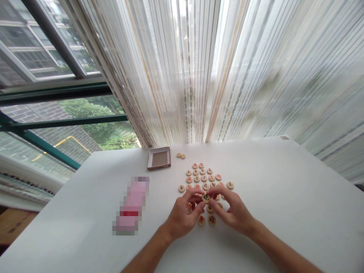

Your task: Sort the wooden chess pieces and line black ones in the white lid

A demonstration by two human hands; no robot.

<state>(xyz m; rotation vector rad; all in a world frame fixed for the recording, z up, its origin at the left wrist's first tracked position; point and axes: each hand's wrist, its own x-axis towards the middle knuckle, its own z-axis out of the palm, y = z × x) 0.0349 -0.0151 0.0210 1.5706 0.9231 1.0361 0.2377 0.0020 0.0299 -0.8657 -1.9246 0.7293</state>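
Between the fingertips of my left hand (184, 212) and my right hand (233, 208) is a round wooden Chinese chess piece (206, 197) with a black character. Both hands pinch it from its two sides, over the other pieces. Several more chess pieces (204, 178), marked in red or black, lie face up in rows on the white table. Some are partly hidden under my hands. Nearer to me lie a red-marked piece (201, 220) and a black-marked piece (212, 220).
An open shallow box (159, 158) stands at the table's back edge. Right of it lie two blank-faced wooden discs (181, 156). A blurred-out pink object (132, 206) rests on the white table (93, 197) at left. Striped curtains (193, 76) hang behind the table.
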